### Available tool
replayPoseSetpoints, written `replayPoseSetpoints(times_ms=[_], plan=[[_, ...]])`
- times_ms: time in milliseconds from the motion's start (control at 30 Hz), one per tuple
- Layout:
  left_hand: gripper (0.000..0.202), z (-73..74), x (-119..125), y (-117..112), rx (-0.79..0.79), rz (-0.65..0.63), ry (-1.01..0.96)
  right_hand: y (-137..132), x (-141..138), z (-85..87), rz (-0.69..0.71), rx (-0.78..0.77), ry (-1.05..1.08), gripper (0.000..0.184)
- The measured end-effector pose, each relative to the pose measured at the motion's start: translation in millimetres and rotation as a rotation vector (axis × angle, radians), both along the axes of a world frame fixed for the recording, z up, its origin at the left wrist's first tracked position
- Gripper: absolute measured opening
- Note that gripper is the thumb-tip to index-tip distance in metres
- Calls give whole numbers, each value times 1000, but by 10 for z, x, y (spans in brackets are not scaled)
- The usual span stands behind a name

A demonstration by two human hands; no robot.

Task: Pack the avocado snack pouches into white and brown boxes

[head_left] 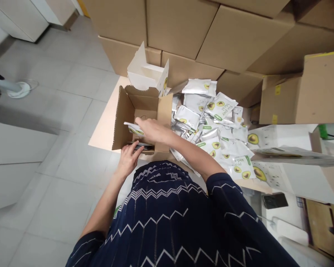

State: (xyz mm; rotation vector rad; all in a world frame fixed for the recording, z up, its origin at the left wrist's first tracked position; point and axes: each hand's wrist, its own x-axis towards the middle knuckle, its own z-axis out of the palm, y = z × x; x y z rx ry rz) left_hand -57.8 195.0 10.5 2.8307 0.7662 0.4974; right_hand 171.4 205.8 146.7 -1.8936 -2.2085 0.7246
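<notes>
An open brown cardboard box (165, 111) stands before me with its flaps up. Over its inside, my right hand (148, 129) pinches a white sachet (135, 128) with a green print. My left hand (130, 157) is curled over the near-left edge of the box, its fingertips against dark-looking sachets (146, 147) standing along the near wall. How many stand there is hidden. To the right of the box lies a loose heap of white and silver sachets (196, 105) with avocado pictures, some reading "Super Meal".
Behind the box stands an open white carton (144, 76). Large stacked cardboard boxes (180, 26) form a wall at the back. More white avocado-printed cartons (289, 174) lie at the right, with a black phone-like object (275, 200) below them. Tiled floor (69, 148) shows on the left.
</notes>
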Motion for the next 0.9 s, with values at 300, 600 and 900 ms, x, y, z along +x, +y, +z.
replayPoseSetpoints(times_ms=[300,600,900], plan=[[40,75,30,-35,-13,69,5,337,-211,-457,156,-391,-47,28],[30,171,89,-13,-13,35,62,263,-247,-432,250,-420,-26,28],[30,139,103,24,-62,21,64,-633,149,-175,-243,82,679,33]])
